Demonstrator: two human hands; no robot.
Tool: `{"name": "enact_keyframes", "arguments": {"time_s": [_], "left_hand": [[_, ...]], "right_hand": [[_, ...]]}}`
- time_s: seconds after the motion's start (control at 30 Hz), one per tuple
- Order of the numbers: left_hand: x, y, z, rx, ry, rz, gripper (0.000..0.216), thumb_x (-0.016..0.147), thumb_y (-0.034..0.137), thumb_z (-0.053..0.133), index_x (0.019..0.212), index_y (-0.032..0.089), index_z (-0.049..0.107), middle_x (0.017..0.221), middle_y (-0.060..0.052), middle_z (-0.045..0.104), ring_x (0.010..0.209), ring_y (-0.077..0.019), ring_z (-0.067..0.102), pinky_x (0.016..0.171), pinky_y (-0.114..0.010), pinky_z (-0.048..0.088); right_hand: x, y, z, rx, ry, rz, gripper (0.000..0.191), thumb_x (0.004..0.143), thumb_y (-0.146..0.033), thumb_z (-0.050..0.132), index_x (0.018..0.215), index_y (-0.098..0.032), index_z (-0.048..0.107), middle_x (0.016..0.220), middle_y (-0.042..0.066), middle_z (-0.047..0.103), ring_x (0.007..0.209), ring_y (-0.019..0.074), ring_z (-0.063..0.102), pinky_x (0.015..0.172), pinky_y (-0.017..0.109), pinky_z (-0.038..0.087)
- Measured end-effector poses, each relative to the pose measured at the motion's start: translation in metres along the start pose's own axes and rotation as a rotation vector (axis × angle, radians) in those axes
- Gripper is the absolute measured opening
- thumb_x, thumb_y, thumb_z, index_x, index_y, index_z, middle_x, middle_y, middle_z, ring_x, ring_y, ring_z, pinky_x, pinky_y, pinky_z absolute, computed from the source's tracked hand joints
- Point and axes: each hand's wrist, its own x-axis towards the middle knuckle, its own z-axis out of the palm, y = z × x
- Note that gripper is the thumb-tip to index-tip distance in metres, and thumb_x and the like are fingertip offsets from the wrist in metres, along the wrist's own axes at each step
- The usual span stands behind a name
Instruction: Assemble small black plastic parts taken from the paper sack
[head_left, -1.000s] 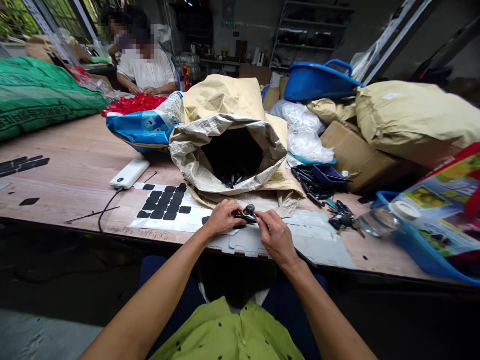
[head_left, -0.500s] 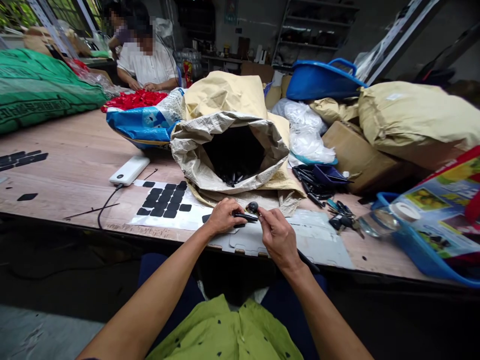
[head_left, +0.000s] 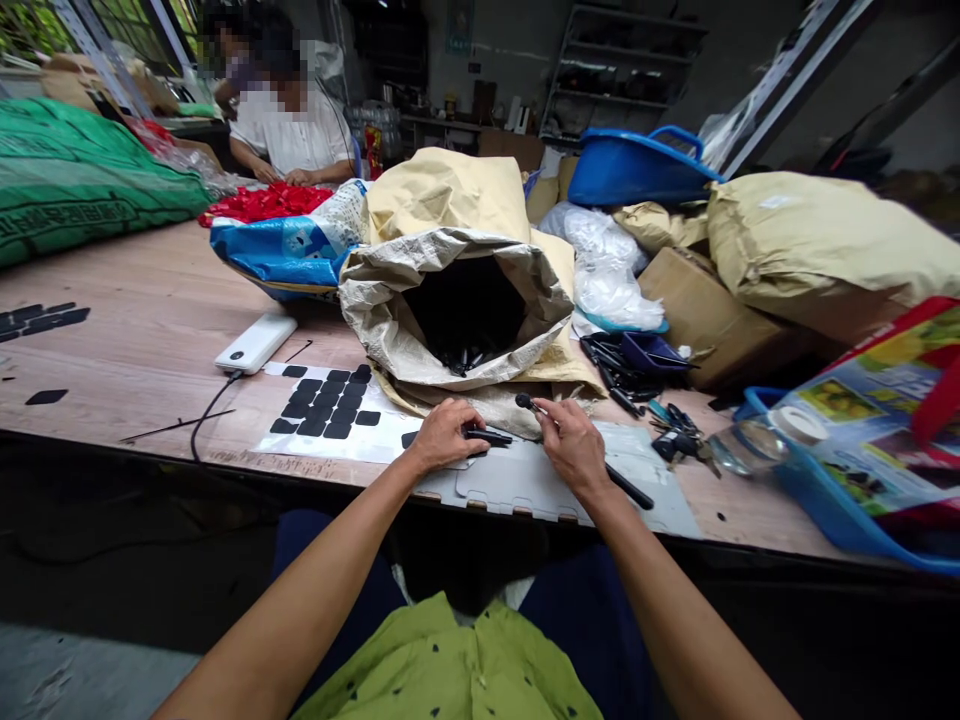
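Observation:
My left hand (head_left: 448,432) rests at the table edge, its fingers closed on a slim black piece (head_left: 495,437) that lies over the grey board (head_left: 637,460). What kind of piece it is I cannot tell. In my right hand (head_left: 574,445) is a small hammer (head_left: 628,487). Its dark head stands up past my thumb and fingers, and its black handle sticks out behind the palm. The hammer head is apart from the black piece. Left of my left hand, rows of black rounded patches (head_left: 330,402) lie on a white sheet (head_left: 274,440).
A large paper sack (head_left: 450,200) with black pieces inside opens toward me. To its right are a pile of black parts (head_left: 619,370), keys (head_left: 679,440), a clear bottle (head_left: 750,445) and a blue basin (head_left: 832,500). A white power bank (head_left: 256,340) sits left; a person (head_left: 289,140) works across the table.
My right hand has moved right with the hammer, its head now farther from the black piece. My left hand stays in nearly the same place.

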Motion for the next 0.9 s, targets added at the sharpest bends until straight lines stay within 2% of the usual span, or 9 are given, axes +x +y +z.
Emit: {"name": "enact_keyframes", "arguments": {"time_s": [0.17,0.3,0.5,0.63,0.7,0.8,0.83,0.9], "left_hand": [[0.000,0.005,-0.004,0.007,-0.026,-0.013,0.024,0.070,0.029,0.083,0.091,0.023,0.073,0.091,-0.002,0.066,0.092,-0.0225,0.056,0.083,-0.033,0.045],[-0.002,0.005,-0.004,0.017,-0.033,-0.013,0.024,0.070,0.028,0.082,0.091,0.023,0.074,0.091,-0.002,0.066,0.092,-0.0227,0.056,0.083,-0.033,0.045],[0.001,0.001,-0.003,0.019,-0.019,-0.003,0.020,0.073,0.030,0.081,0.089,0.022,0.074,0.088,-0.003,0.065,0.090,-0.0227,0.055,0.081,-0.034,0.044],[-0.016,0.025,-0.013,-0.111,0.003,0.089,0.015,0.082,0.031,0.075,0.093,0.022,0.072,0.091,-0.005,0.068,0.092,-0.0229,0.058,0.086,-0.036,0.046],[-0.039,0.045,-0.014,-0.229,-0.082,0.168,0.018,0.087,0.033,0.070,0.101,0.023,0.071,0.096,-0.006,0.070,0.093,-0.0224,0.062,0.089,-0.036,0.046],[-0.085,0.063,0.001,-0.322,-0.378,0.264,0.024,0.091,0.041,0.066,0.109,0.026,0.071,0.096,-0.006,0.074,0.092,-0.0220,0.066,0.090,-0.034,0.047],[-0.100,0.062,0.012,-0.317,-0.472,0.252,0.025,0.090,0.042,0.067,0.110,0.028,0.072,0.096,-0.005,0.075,0.092,-0.0221,0.068,0.089,-0.034,0.047],[-0.122,0.045,0.040,-0.281,-0.592,0.081,0.026,0.087,0.043,0.069,0.109,0.029,0.072,0.096,-0.003,0.076,0.091,-0.0226,0.069,0.087,-0.033,0.049]], "right_hand": [[0.004,0.025,0.023,-0.095,-0.007,-0.042,0.025,0.094,-0.028,0.054,0.109,-0.025,0.074,0.090,0.005,0.061,0.090,0.0206,0.055,0.082,0.032,0.044],[-0.001,0.026,0.030,-0.119,0.046,-0.040,0.024,0.094,-0.028,0.055,0.108,-0.024,0.074,0.091,0.006,0.061,0.091,0.0212,0.052,0.085,0.034,0.042],[-0.002,0.027,0.032,-0.124,0.045,-0.023,0.025,0.093,-0.030,0.057,0.110,-0.023,0.074,0.091,0.005,0.060,0.090,0.0208,0.051,0.085,0.032,0.041],[-0.001,0.026,0.031,-0.142,0.028,-0.010,0.026,0.091,-0.030,0.057,0.109,-0.023,0.074,0.093,0.005,0.060,0.092,0.0208,0.050,0.086,0.032,0.040],[-0.002,0.025,0.031,-0.146,0.023,-0.011,0.026,0.089,-0.030,0.058,0.109,-0.023,0.074,0.094,0.005,0.060,0.094,0.0213,0.050,0.087,0.033,0.040],[-0.002,0.024,0.031,-0.150,0.024,-0.008,0.026,0.089,-0.030,0.058,0.108,-0.022,0.074,0.094,0.006,0.060,0.094,0.0217,0.050,0.087,0.033,0.040],[-0.002,0.024,0.031,-0.149,0.026,-0.006,0.026,0.089,-0.030,0.058,0.108,-0.023,0.074,0.095,0.006,0.060,0.094,0.0217,0.050,0.087,0.033,0.040],[-0.002,0.024,0.032,-0.148,0.027,-0.002,0.025,0.089,-0.029,0.058,0.108,-0.023,0.074,0.095,0.006,0.059,0.094,0.0216,0.050,0.087,0.033,0.040]]}}
